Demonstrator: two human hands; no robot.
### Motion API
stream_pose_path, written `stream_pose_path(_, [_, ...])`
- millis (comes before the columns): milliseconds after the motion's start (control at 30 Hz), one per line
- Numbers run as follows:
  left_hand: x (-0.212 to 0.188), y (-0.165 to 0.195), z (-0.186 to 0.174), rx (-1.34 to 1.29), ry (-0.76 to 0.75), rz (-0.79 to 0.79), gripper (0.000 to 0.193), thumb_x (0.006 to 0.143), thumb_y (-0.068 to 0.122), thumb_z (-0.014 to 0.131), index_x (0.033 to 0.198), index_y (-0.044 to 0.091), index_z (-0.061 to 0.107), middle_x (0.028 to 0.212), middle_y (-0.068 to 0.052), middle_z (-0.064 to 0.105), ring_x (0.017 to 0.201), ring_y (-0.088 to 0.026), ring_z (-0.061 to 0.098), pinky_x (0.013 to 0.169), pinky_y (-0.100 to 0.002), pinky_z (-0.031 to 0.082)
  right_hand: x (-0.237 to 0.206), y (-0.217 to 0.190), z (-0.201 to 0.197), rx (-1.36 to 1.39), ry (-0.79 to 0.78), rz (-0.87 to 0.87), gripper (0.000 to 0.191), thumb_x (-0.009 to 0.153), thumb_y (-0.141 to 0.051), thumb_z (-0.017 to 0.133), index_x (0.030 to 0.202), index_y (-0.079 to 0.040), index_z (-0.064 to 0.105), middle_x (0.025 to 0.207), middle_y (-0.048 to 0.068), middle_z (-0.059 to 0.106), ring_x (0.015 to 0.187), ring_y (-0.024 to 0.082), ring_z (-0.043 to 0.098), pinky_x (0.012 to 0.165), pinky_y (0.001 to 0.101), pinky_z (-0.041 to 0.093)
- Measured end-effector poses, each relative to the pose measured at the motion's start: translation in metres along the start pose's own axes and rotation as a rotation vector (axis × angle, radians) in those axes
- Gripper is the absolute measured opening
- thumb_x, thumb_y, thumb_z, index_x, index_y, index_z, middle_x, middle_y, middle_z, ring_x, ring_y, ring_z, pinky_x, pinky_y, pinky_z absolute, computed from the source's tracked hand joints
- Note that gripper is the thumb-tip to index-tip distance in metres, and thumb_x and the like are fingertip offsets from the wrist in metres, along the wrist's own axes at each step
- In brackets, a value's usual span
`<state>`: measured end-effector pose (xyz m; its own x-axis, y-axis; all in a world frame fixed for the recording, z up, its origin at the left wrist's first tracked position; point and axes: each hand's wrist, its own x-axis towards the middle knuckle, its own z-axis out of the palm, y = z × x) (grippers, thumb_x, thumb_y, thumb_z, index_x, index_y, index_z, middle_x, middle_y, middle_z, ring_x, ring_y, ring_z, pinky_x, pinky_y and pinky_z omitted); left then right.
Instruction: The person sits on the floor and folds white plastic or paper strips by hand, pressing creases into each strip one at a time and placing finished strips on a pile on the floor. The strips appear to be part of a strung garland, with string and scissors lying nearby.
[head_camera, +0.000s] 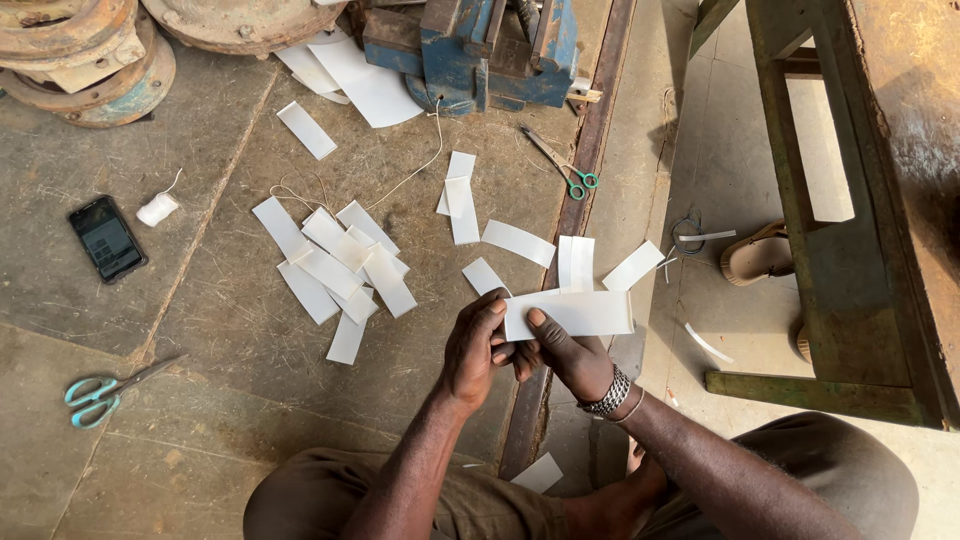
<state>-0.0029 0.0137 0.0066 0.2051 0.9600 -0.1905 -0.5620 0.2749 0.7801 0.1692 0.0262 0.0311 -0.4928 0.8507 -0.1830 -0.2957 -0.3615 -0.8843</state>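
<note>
the white paper strip (575, 312) lies with its long axis horizontal, extending rightward from both hands, its left end pinched under the thumbs of the left hand (478, 345) and right hand (565, 355).

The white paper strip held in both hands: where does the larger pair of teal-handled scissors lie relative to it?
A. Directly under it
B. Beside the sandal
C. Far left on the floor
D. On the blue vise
C: the larger teal-handled scissors lie far left on the floor, well away from the white paper strip pinched by the left hand and right hand.
</note>
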Motion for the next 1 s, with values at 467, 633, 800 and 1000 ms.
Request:
stream_pose_path(467, [0.0, -0.008, 0.004, 0.164, 0.068, 0.052, 0.031, 0.097, 0.026, 0.048, 0.076, 0.007, 0.059, 0.057, -0.003, 0.059, 0.042, -0.01, 0.053, 0.035, -0.024, 0.04, -0.001, 0.019, -0.004, -0.267, 0.096, 0.035, 0.039, 0.107, -0.034, 0.051, 0.089, -0.001, 0.063, 0.072, 0.009, 0.069, 0.067, 0.02, 0.066, 0.061, 0.0294, 0.05])
stream_pose_path(633, [0.005, -0.009, -0.004, 0.152, -0.043, 0.091, 0.036, 0.109, 0.034, 0.05, 0.089, 0.006, 0.063, 0.07, 0.0, 0.053, 0.062, -0.008, 0.051, 0.059, -0.023, 0.042, 0.002, 0.011, -0.011, -0.106, 0.105, 0.006, 0.042, 0.107, -0.034, 0.054, 0.084, 0.0, 0.059, 0.072, 0.007, 0.063, 0.07, 0.023, 0.072, 0.062, 0.0313, 0.054])
stream_pose_path(800, [0.003, -0.009, -0.001, 0.11, -0.158, 0.079, 0.038, 0.099, 0.036, 0.05, 0.093, 0.004, 0.07, 0.075, -0.004, 0.069, 0.06, -0.01, 0.059, 0.055, -0.025, 0.048, 0.0, 0.016, -0.016, -0.087, 0.12, 0.026, 0.038, 0.105, -0.034, 0.056, 0.086, -0.001, 0.06, 0.07, 0.006, 0.059, 0.067, 0.024, 0.072, 0.059, 0.0312, 0.052])
stream_pose_path(1000, [0.003, -0.01, 0.009, 0.106, -0.01, 0.057, 0.031, 0.098, 0.023, 0.049, 0.088, 0.0, 0.066, 0.073, -0.006, 0.065, 0.059, -0.01, 0.061, 0.047, -0.025, 0.045, 0.001, 0.029, -0.02, -0.374, 0.188, -0.056, 0.037, 0.107, -0.033, 0.056, 0.09, -0.001, 0.062, 0.075, 0.006, 0.059, 0.067, 0.018, 0.058, 0.06, 0.0306, 0.048])
